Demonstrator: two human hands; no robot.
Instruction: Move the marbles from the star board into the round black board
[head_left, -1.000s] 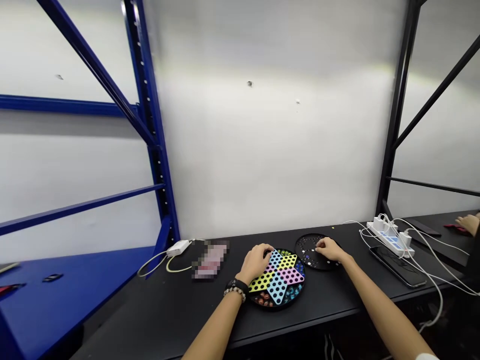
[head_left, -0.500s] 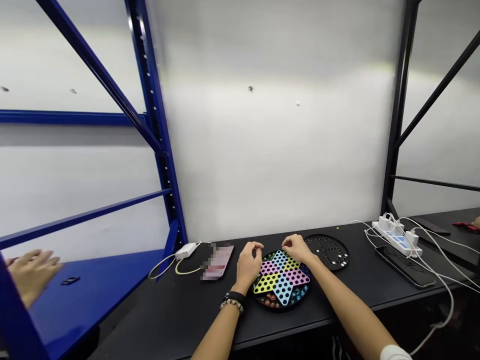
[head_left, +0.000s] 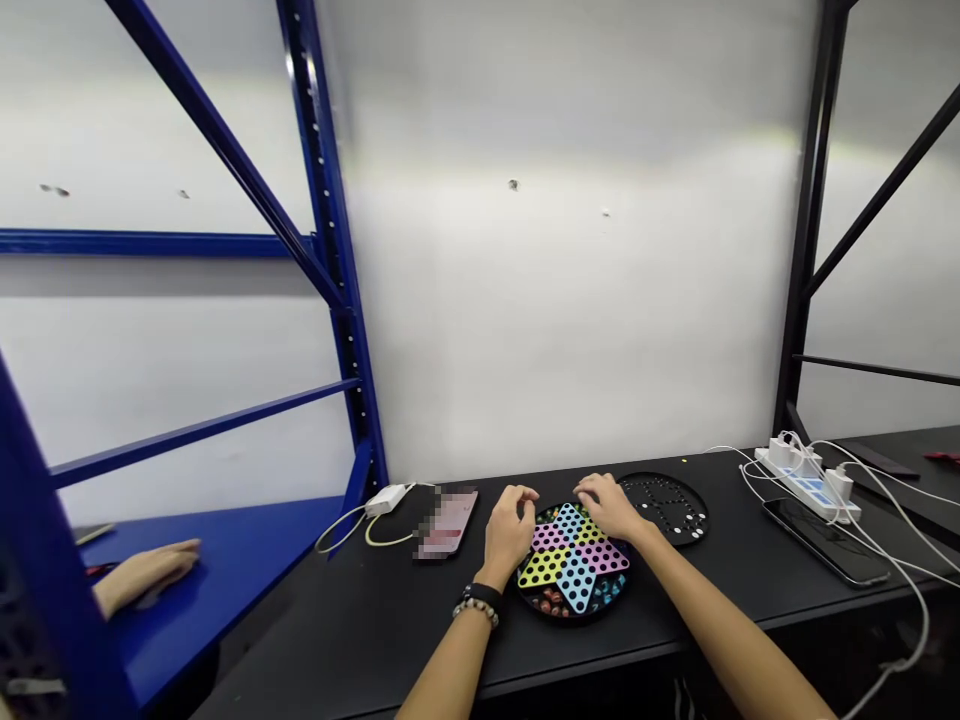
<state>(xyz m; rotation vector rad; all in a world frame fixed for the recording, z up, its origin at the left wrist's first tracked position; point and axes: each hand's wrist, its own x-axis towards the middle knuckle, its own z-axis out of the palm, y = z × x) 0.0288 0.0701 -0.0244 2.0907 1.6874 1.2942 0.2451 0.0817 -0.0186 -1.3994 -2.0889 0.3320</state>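
A Chinese checkers board (head_left: 576, 582) lies on the black table, its coloured star full of black holes. Marbles (head_left: 551, 600) in red-orange and blue show in the compartments around the star. My left hand (head_left: 511, 530) is at the board's left edge, fingers loosely bent and thumb apart. Over the upper right part of the board is my right hand (head_left: 609, 507), its fingers bent and a little spread. Nothing can be seen in either hand. Whether the fingertips touch the board cannot be made out. Part of the rim is hidden behind both hands.
Behind the right hand lies a round black board (head_left: 667, 508) with white pieces. A phone (head_left: 454, 522) and white charger (head_left: 386, 499) are at left; a power strip (head_left: 806, 482), cables and dark phone (head_left: 825, 540) at right. Another person's hand (head_left: 150, 575) rests over the blue table (head_left: 247, 540).
The view has shifted slightly left. My fingers have loosened a little, with both hands still at the board. The other person's hand has come lower and further right over the blue table.
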